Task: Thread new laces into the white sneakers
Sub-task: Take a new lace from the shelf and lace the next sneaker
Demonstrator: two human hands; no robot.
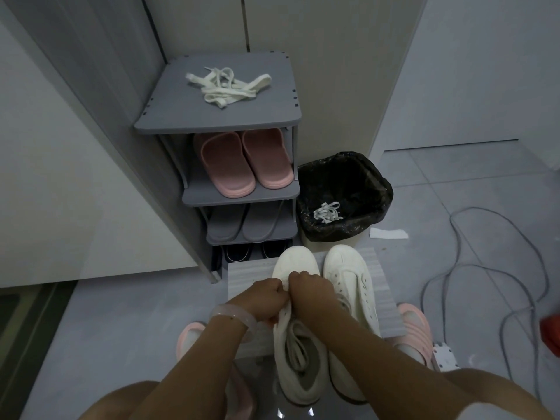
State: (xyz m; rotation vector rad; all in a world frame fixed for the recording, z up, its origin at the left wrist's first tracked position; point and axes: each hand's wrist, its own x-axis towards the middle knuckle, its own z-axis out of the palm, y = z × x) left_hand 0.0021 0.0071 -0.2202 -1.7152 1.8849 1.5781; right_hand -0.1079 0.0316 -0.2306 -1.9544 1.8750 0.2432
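Note:
Two white sneakers stand side by side on a pale ribbed mat on the floor. Both my hands are curled over the left sneaker at its front eyelets. My left hand pinches at the eyelet row, and my right hand pinches beside it, fingertips nearly touching. A white lace lies loose inside that shoe's opening. The right sneaker shows bare eyelets with no lace in view. A tangle of white laces lies on top of the grey shoe rack.
The rack holds pink slippers, grey slippers and dark shoes below. A black-lined bin with discarded laces stands right of it. Grey cables loop over the tiled floor at right. My feet wear pink slippers.

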